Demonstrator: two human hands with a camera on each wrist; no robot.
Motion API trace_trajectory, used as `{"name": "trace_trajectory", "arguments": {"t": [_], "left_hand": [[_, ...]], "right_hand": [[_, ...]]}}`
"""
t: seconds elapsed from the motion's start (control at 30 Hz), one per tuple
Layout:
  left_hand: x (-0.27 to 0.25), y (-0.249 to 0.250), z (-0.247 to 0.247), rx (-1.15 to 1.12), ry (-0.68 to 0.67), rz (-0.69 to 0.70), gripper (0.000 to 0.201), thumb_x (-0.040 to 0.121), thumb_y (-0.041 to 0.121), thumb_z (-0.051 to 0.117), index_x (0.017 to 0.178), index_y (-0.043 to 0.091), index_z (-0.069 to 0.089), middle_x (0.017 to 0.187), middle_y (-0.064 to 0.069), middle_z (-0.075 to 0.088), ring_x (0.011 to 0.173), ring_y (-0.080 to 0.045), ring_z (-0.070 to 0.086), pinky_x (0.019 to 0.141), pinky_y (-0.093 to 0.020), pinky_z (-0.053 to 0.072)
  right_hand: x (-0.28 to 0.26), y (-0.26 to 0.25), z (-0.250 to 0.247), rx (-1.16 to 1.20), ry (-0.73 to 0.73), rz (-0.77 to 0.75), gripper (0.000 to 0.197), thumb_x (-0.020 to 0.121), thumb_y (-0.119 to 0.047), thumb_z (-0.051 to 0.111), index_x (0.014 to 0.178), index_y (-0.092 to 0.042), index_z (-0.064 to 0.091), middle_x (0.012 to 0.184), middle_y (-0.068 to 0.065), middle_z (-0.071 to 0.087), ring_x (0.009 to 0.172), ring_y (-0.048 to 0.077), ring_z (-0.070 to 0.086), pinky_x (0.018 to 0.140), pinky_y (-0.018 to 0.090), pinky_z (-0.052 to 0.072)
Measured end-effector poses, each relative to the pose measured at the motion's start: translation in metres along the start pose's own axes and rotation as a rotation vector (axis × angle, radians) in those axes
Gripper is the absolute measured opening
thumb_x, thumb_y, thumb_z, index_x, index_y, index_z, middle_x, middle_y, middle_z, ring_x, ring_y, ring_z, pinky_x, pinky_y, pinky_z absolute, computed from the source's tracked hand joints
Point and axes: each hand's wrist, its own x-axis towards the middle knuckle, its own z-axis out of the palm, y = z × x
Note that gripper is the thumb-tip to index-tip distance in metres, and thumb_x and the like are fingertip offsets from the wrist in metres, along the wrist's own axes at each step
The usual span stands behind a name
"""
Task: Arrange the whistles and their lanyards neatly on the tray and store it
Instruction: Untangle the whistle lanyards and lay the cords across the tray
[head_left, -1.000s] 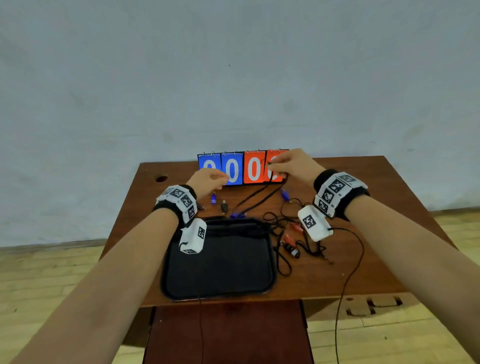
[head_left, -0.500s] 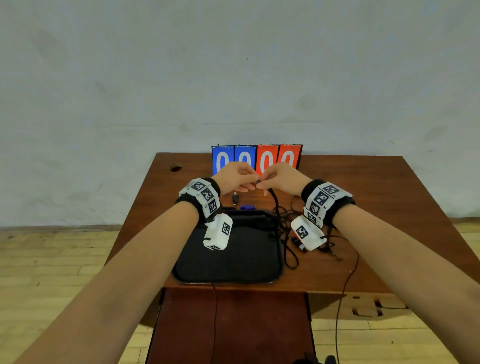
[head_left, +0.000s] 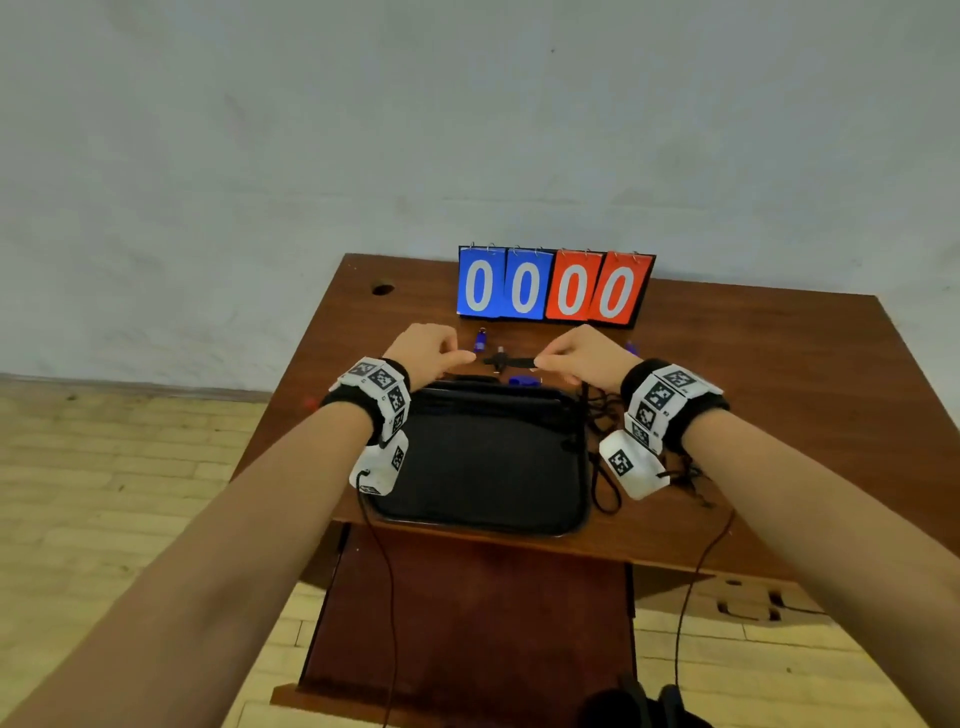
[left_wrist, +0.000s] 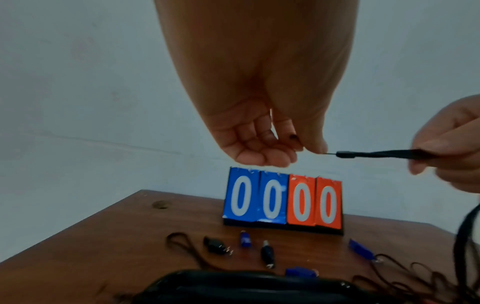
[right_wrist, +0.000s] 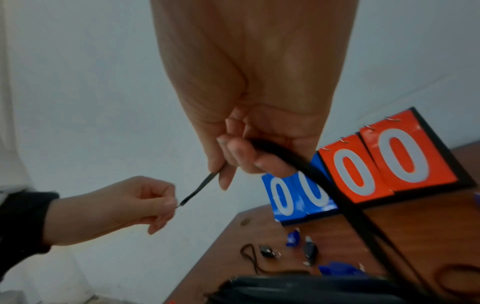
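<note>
Head view: both hands are holding a black lanyard (head_left: 511, 361) above the desk (head_left: 779, 364), behind the tray (head_left: 483, 457).

Left wrist view: left hand (left_wrist: 262, 144) fingers are pinching its thin tip.

Right wrist view: right hand (right_wrist: 239, 152) fingers are pinching the strap; soft, light, best gripped near the ends.

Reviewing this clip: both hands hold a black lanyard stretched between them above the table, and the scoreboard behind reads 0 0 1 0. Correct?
Not quite. The scoreboard reads 0 0 0 0, clearest in the left wrist view. The rest stands: left hand and right hand pinch the black lanyard between them.
</note>
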Motion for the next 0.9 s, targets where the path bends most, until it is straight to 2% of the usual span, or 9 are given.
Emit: {"name": "trace_trajectory", "arguments": {"t": [0.17, 0.27, 0.37, 0.43, 0.5, 0.6, 0.67, 0.77, 0.9], "left_hand": [[-0.002, -0.052, 0.013, 0.006, 0.003, -0.113, 0.022, 0.091, 0.033, 0.059, 0.078, 0.015, 0.055, 0.079, -0.004, 0.063, 0.075, -0.018, 0.061, 0.071, -0.029, 0.047], [0.000, -0.086, 0.023, 0.020, 0.000, -0.184, 0.021, 0.092, 0.031, 0.058, 0.081, 0.013, 0.058, 0.078, -0.004, 0.064, 0.078, -0.021, 0.060, 0.067, -0.029, 0.042], [0.005, -0.111, 0.030, -0.041, -0.009, -0.245, 0.020, 0.092, 0.030, 0.058, 0.081, 0.014, 0.058, 0.072, 0.002, 0.061, 0.079, -0.021, 0.061, 0.066, -0.028, 0.040], [0.012, -0.114, 0.038, -0.119, -0.031, -0.214, 0.015, 0.091, 0.028, 0.059, 0.086, 0.014, 0.060, 0.078, 0.002, 0.064, 0.085, -0.020, 0.062, 0.071, -0.027, 0.042], [0.020, -0.102, 0.048, -0.223, -0.092, -0.130, 0.016, 0.091, 0.025, 0.060, 0.101, 0.013, 0.063, 0.099, -0.003, 0.066, 0.097, -0.018, 0.059, 0.082, -0.026, 0.042], [0.032, -0.065, 0.061, -0.401, -0.277, 0.040, 0.034, 0.094, 0.022, 0.055, 0.127, 0.017, 0.056, 0.123, -0.005, 0.061, 0.113, -0.017, 0.056, 0.097, -0.025, 0.040], [0.039, -0.043, 0.064, -0.470, -0.403, 0.119, 0.038, 0.095, 0.022, 0.052, 0.134, 0.020, 0.050, 0.130, -0.001, 0.056, 0.117, -0.012, 0.052, 0.101, -0.026, 0.038], [0.048, -0.031, 0.062, -0.407, -0.499, 0.187, 0.031, 0.095, 0.024, 0.052, 0.124, 0.016, 0.060, 0.121, 0.004, 0.062, 0.110, -0.007, 0.054, 0.095, -0.019, 0.036], [0.054, -0.046, 0.055, -0.458, -0.476, 0.133, 0.026, 0.096, 0.023, 0.050, 0.105, 0.009, 0.070, 0.084, -0.002, 0.069, 0.084, -0.008, 0.062, 0.083, -0.021, 0.045]], "right_hand": [[0.011, 0.034, 0.012, 0.081, -0.032, 0.128, 0.020, 0.094, -0.021, 0.056, 0.092, -0.009, 0.072, 0.055, -0.002, 0.051, 0.043, 0.007, 0.039, 0.049, 0.020, 0.034], [0.017, 0.052, 0.017, 0.132, -0.018, 0.205, 0.016, 0.093, -0.018, 0.058, 0.088, -0.011, 0.072, 0.053, -0.002, 0.049, 0.046, 0.010, 0.037, 0.048, 0.021, 0.033], [0.020, 0.062, 0.024, 0.181, 0.014, 0.263, 0.019, 0.093, -0.014, 0.057, 0.096, -0.002, 0.071, 0.051, -0.002, 0.044, 0.043, 0.008, 0.034, 0.046, 0.019, 0.030], [0.023, 0.061, 0.028, 0.180, 0.009, 0.285, 0.020, 0.093, -0.013, 0.057, 0.098, 0.000, 0.071, 0.051, -0.003, 0.044, 0.042, 0.007, 0.033, 0.045, 0.018, 0.030], [0.027, 0.054, 0.032, 0.178, -0.019, 0.290, 0.019, 0.093, -0.014, 0.057, 0.097, -0.001, 0.071, 0.053, -0.001, 0.043, 0.043, 0.007, 0.033, 0.044, 0.016, 0.029], [0.037, 0.039, 0.035, 0.161, -0.070, 0.275, 0.018, 0.093, -0.018, 0.058, 0.096, -0.006, 0.071, 0.054, -0.001, 0.045, 0.040, 0.003, 0.035, 0.045, 0.015, 0.032], [0.044, 0.028, 0.036, 0.136, -0.093, 0.258, 0.019, 0.093, -0.021, 0.058, 0.096, -0.008, 0.071, 0.053, -0.003, 0.047, 0.042, 0.004, 0.037, 0.048, 0.017, 0.035], [0.055, 0.018, 0.037, 0.123, -0.067, 0.239, 0.018, 0.093, -0.022, 0.058, 0.096, -0.010, 0.071, 0.048, -0.006, 0.046, 0.042, 0.006, 0.035, 0.050, 0.019, 0.035], [0.066, 0.013, 0.038, 0.132, -0.009, 0.244, 0.018, 0.093, -0.021, 0.058, 0.097, -0.008, 0.070, 0.042, -0.008, 0.047, 0.039, 0.004, 0.037, 0.050, 0.019, 0.036]]}}
